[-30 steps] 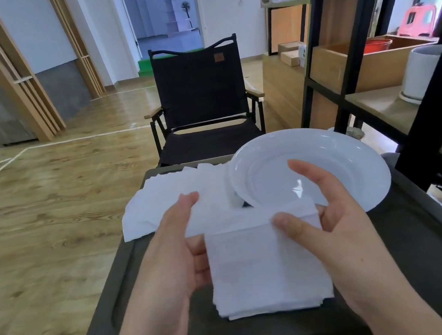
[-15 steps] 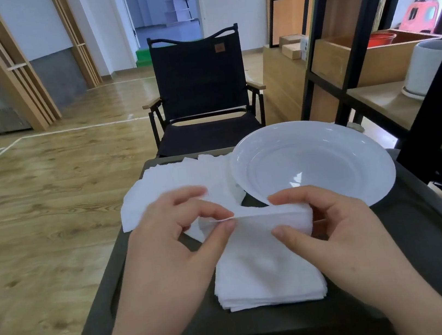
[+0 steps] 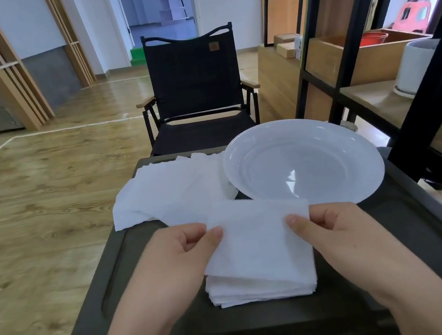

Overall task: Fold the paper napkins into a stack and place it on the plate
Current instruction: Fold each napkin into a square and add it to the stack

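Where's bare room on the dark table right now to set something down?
Free: the plate's bare well; the table strip right of the right hand, below the plate; the strip left of the left hand, under the loose napkins. Crowded: the centre, where both hands pinch the top napkin over the folded stack.

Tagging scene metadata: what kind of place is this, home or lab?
Probably an indoor office or studio space, not a kitchen: bare wood floor with taped lines, a folding camp chair, and open storage shelving.
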Demonstrator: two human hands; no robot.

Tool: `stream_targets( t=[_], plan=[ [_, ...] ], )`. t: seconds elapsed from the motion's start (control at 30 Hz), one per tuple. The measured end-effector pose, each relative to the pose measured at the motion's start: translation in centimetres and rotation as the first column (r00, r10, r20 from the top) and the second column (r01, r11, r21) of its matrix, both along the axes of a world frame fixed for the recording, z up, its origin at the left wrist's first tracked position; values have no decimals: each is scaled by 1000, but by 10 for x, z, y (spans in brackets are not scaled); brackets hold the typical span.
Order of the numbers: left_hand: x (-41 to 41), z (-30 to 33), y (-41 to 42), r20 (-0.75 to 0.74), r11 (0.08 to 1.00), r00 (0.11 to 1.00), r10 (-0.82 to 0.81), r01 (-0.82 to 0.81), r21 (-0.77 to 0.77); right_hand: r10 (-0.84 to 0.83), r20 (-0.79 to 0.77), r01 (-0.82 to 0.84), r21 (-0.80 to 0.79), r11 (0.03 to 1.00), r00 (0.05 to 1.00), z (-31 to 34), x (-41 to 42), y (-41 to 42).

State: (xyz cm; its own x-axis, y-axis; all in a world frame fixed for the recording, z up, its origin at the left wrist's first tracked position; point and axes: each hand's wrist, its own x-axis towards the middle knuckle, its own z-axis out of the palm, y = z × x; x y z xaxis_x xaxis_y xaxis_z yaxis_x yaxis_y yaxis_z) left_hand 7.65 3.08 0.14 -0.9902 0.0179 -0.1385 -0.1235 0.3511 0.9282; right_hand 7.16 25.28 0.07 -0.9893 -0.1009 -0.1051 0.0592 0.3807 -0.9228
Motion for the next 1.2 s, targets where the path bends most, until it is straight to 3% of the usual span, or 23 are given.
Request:
stream_targets(
  t=[0.1,0.2,0.4,0.47,0.6,0.7,0.8,1.07,1.2],
  plan=[
    [-1,-7,1,70,981,997,20,-6,-195,-69,-4,68,200,977,998,-9,-3,-3],
    [-2,-8,2,69,954,993,96,-73,-290,-174,-105,201,360,911,979,-11,-3,-10],
    [-4,-10,1,29,862,980,199,-161,-480,-232,-172,288,520,804,957,-19,-6,-21],
    [-5,-10,0,-8,832,970,241,-211,-513,-263,-176,317,518,795,949,-19,-7,-22],
    [-15,-18,-9,-305,732,889,340,-454,-507,-323,-329,448,451,772,887,-13,-6,-20],
    [-26,-31,-6,-409,732,895,178,-398,-553,-358,-395,488,302,819,846,-9,-5,-21],
    [-35,-43,-1,-390,711,918,78,-325,-623,-376,-397,495,257,830,837,-7,-4,-22],
    [-39,-47,-3,-451,732,877,169,-418,-538,-272,-297,376,389,841,915,-16,-6,-13],
    [-26,-18,-1,-618,774,718,319,-574,-268,-254,-369,373,299,879,894,-10,-5,-15]
  ],
)
